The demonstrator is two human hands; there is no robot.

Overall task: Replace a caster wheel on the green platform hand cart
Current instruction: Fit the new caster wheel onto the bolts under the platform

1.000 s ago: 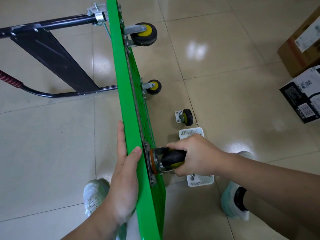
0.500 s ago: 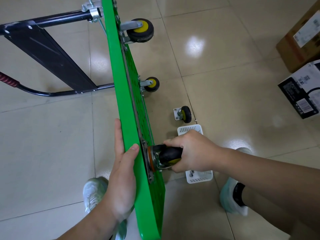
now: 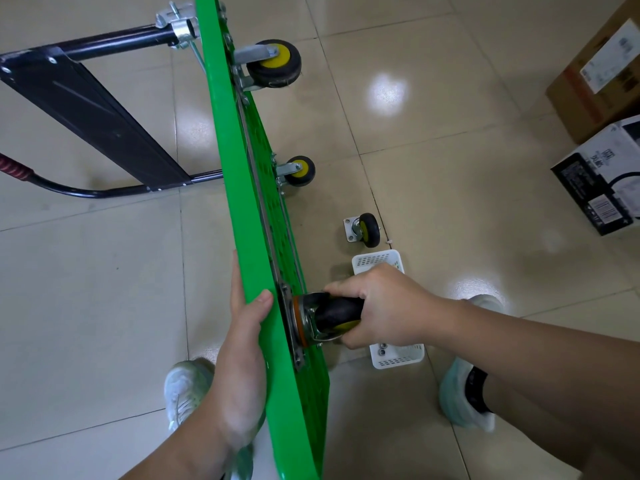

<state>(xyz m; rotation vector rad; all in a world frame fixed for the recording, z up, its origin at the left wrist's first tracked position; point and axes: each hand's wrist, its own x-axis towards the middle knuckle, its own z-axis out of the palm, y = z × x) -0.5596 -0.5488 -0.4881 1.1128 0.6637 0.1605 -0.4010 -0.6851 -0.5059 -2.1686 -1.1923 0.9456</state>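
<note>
cart: green cart (image 3: 242, 188) tipped up on its edge, runs top center to bottom center of frame, underside facing right
left hand (image 3: 242, 348): lower center, clamps the platform rim, thumb hooked over, fingers flat on the far face
right hand (image 3: 384, 306): wrapped round the caster wheel (image 3: 332, 313) at the near corner, its plate sits against the underside
mounted wheels (image 3: 273, 64): 2 of em, up top
loose caster (image 3: 363, 230): on the floor mid-right, just above the white basket (image 3: 398, 356); basket partly hidden by the right hand, few nuts inside
handle (image 3: 86, 98): black, upper left
boxes (image 3: 595, 81): right edge
</note>
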